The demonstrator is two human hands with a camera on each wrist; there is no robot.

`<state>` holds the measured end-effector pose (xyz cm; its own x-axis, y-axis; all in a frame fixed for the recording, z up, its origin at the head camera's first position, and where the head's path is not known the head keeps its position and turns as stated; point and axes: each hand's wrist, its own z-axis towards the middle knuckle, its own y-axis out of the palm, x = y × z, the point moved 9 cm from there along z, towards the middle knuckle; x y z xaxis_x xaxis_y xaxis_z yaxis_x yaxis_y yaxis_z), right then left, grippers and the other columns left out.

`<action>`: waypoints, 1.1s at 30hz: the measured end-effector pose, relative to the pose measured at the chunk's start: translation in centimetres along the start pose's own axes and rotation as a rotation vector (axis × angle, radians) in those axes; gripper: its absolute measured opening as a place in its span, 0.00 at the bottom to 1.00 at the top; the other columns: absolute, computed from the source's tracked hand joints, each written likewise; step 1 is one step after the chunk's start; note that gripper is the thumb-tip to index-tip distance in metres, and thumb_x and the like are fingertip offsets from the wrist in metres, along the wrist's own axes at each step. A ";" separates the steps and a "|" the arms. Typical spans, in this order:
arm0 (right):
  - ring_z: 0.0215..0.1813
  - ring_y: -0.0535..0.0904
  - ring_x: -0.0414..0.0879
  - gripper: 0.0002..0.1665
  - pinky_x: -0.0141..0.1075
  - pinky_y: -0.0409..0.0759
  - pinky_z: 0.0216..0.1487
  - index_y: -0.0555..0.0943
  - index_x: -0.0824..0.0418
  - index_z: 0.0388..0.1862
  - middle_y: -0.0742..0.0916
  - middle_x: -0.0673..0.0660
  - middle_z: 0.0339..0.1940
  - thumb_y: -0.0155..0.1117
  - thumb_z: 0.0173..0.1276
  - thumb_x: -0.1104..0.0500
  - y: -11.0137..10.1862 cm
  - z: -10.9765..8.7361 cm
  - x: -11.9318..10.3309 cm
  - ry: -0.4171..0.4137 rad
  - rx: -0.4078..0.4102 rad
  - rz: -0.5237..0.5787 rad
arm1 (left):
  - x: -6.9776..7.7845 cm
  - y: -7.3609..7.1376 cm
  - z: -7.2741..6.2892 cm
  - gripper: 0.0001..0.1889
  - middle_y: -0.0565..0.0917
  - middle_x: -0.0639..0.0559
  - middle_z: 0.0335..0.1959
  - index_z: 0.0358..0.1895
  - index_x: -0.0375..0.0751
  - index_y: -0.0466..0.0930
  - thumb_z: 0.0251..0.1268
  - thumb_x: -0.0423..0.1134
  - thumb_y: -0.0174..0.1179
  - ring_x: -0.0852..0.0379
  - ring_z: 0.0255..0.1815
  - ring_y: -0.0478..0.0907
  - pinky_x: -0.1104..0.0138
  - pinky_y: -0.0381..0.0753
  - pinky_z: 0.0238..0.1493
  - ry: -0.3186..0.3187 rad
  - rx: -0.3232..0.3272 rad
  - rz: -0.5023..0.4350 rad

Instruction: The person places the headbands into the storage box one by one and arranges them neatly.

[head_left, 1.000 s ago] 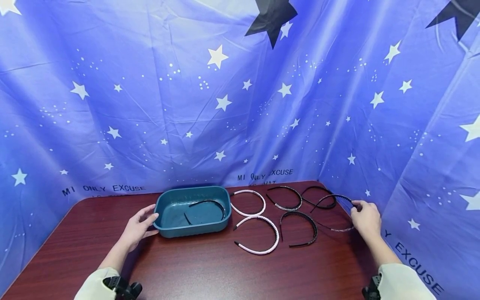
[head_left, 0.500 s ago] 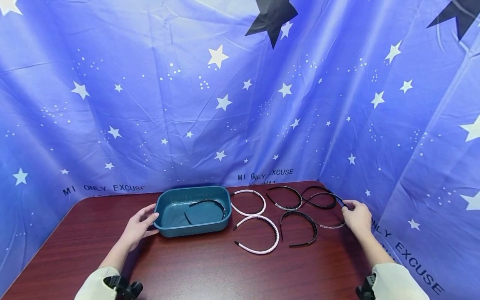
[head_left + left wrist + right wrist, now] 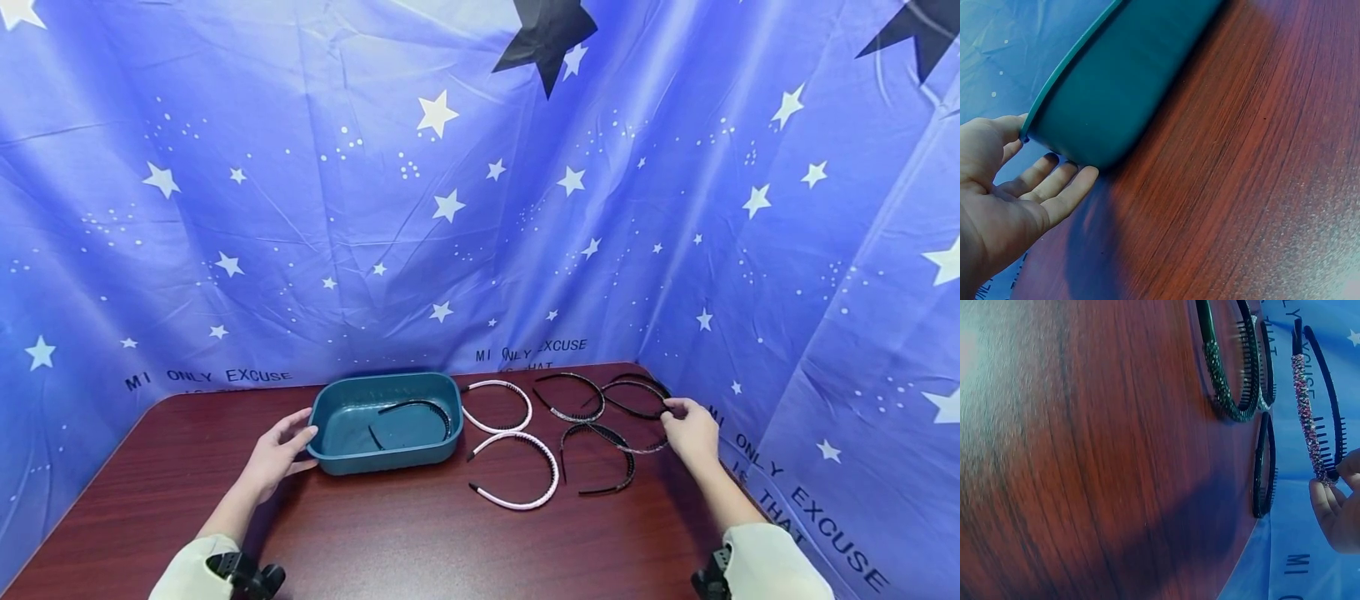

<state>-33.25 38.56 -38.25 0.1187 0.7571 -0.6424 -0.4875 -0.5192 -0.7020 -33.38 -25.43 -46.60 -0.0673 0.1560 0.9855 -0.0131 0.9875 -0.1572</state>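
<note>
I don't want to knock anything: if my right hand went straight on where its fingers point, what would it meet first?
Beyond the glittery headband it holds, your right hand would probably meet the black headband lying farthest right, though it might pass above; depth is unclear.

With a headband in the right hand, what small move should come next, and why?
Probably carry the glittery headband left toward the bin: the right hand pinches its curve, the left hand touches the bin, and another headband lies inside.

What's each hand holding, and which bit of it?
The right hand pinches a glittery headband at its curved middle. The left hand holds the teal tub by its end rim.
</note>
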 end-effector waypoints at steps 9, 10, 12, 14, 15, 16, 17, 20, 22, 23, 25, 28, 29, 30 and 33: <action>0.47 0.76 0.62 0.17 0.50 0.73 0.45 0.79 0.69 0.49 0.83 0.70 0.43 0.54 0.62 0.64 0.9 0.0 -1.0 0.015 -0.030 0.046 | 0.3 0.0 0.2 0.33 0.65 0.33 0.59 0.72 0.38 0.51 0.71 0.47 0.50 0.55 0.47 0.77 0.55 0.83 0.47 0.008 0.003 0.006; 0.47 0.76 0.61 0.18 0.49 0.73 0.44 0.79 0.69 0.49 0.83 0.69 0.43 0.54 0.62 0.64 1.0 0.1 -1.1 0.018 -0.031 0.051 | 0.3 0.0 0.2 0.33 0.65 0.33 0.59 0.72 0.38 0.51 0.71 0.47 0.50 0.55 0.47 0.77 0.55 0.83 0.47 0.008 0.004 0.004; 0.46 0.77 0.60 0.18 0.46 0.74 0.43 0.79 0.69 0.49 0.83 0.69 0.44 0.54 0.62 0.64 1.2 0.1 -1.3 0.017 -0.031 0.050 | 0.3 0.0 0.2 0.32 0.65 0.33 0.59 0.72 0.38 0.51 0.71 0.46 0.50 0.55 0.47 0.77 0.55 0.84 0.47 0.006 0.005 0.000; 0.47 0.77 0.60 0.18 0.45 0.74 0.43 0.79 0.69 0.49 0.83 0.69 0.44 0.54 0.61 0.63 1.4 0.2 -1.5 0.017 -0.031 0.053 | 0.3 -0.1 0.2 0.32 0.65 0.34 0.58 0.72 0.37 0.51 0.71 0.46 0.50 0.57 0.46 0.78 0.55 0.84 0.47 0.003 0.009 -0.005; 0.47 0.77 0.60 0.18 0.45 0.74 0.43 0.79 0.69 0.49 0.83 0.69 0.44 0.54 0.61 0.64 1.5 0.2 -1.5 0.018 -0.028 0.057 | 0.3 -0.1 0.1 0.32 0.65 0.34 0.58 0.72 0.37 0.51 0.71 0.46 0.50 0.58 0.45 0.78 0.55 0.84 0.47 0.003 0.010 -0.008; 0.47 0.77 0.60 0.18 0.46 0.73 0.44 0.79 0.69 0.49 0.83 0.69 0.44 0.54 0.61 0.64 1.5 0.2 -1.6 0.019 -0.024 0.062 | 0.2 -0.1 0.1 0.32 0.66 0.34 0.58 0.72 0.37 0.51 0.71 0.46 0.50 0.58 0.45 0.78 0.55 0.83 0.47 0.002 0.011 -0.011; 0.47 0.77 0.60 0.18 0.46 0.73 0.44 0.79 0.69 0.49 0.83 0.69 0.44 0.54 0.60 0.64 1.6 0.2 -1.7 0.022 -0.021 0.068 | 0.2 -0.1 0.1 0.32 0.66 0.34 0.58 0.72 0.37 0.51 0.71 0.45 0.50 0.59 0.45 0.78 0.55 0.83 0.47 0.002 0.010 -0.010; 0.47 0.77 0.60 0.18 0.47 0.73 0.45 0.79 0.69 0.49 0.83 0.69 0.43 0.54 0.60 0.64 1.9 0.1 -1.9 0.034 -0.015 0.083 | 0.3 0.0 0.0 0.32 0.66 0.33 0.58 0.72 0.36 0.51 0.71 0.45 0.50 0.59 0.45 0.78 0.55 0.83 0.47 0.005 0.010 -0.006; 0.47 0.77 0.60 0.19 0.47 0.73 0.46 0.78 0.69 0.50 0.83 0.69 0.44 0.54 0.61 0.63 2.1 0.0 -2.1 0.035 -0.018 0.089 | 0.3 0.0 0.0 0.31 0.65 0.33 0.58 0.72 0.36 0.52 0.71 0.45 0.50 0.59 0.45 0.78 0.54 0.83 0.47 0.007 0.010 -0.006; 0.48 0.77 0.60 0.19 0.48 0.73 0.47 0.78 0.69 0.51 0.83 0.69 0.44 0.53 0.61 0.63 2.2 0.0 -2.3 0.036 -0.025 0.088 | 0.3 0.0 0.0 0.31 0.65 0.33 0.58 0.72 0.36 0.52 0.71 0.45 0.50 0.59 0.45 0.78 0.54 0.83 0.47 0.008 0.009 -0.005; 0.48 0.76 0.60 0.20 0.48 0.73 0.48 0.78 0.68 0.53 0.82 0.68 0.45 0.53 0.62 0.63 2.5 0.0 -2.5 0.034 -0.034 0.084 | 0.3 0.0 0.0 0.32 0.65 0.33 0.58 0.72 0.36 0.52 0.71 0.45 0.50 0.59 0.45 0.78 0.54 0.83 0.47 0.008 0.009 -0.006; 0.48 0.76 0.59 0.21 0.48 0.73 0.48 0.78 0.67 0.54 0.83 0.68 0.45 0.53 0.62 0.63 2.7 -0.1 -3.1 0.017 -0.039 0.076 | 0.3 0.0 -0.1 0.32 0.66 0.34 0.57 0.72 0.36 0.51 0.71 0.45 0.50 0.61 0.44 0.78 0.54 0.83 0.48 0.007 0.006 -0.007; 0.48 0.76 0.59 0.21 0.48 0.73 0.47 0.78 0.66 0.54 0.83 0.68 0.45 0.53 0.62 0.63 2.8 -0.1 -3.2 0.011 -0.040 0.075 | 0.3 0.0 -0.1 0.32 0.66 0.34 0.57 0.72 0.36 0.51 0.71 0.45 0.50 0.62 0.43 0.78 0.54 0.83 0.48 0.007 0.006 -0.007; 0.48 0.76 0.58 0.21 0.48 0.73 0.47 0.78 0.66 0.54 0.83 0.67 0.45 0.53 0.62 0.63 2.9 -0.1 -3.4 0.005 -0.039 0.074 | 0.4 0.0 -0.1 0.32 0.66 0.34 0.57 0.72 0.36 0.52 0.71 0.45 0.50 0.62 0.43 0.78 0.54 0.83 0.48 0.006 0.006 -0.008; 0.46 0.77 0.57 0.21 0.47 0.73 0.46 0.79 0.65 0.54 0.84 0.67 0.43 0.53 0.62 0.63 3.1 -0.1 -3.7 -0.008 -0.030 0.074 | 0.4 0.0 -0.1 0.31 0.66 0.34 0.57 0.72 0.36 0.52 0.71 0.45 0.50 0.62 0.43 0.78 0.54 0.83 0.48 0.007 0.007 -0.011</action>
<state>-35.09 34.13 -38.07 0.0761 0.7191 -0.6908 -0.4688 -0.5856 -0.6613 -33.34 -25.32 -46.18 -0.0596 0.1454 0.9876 -0.0213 0.9889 -0.1468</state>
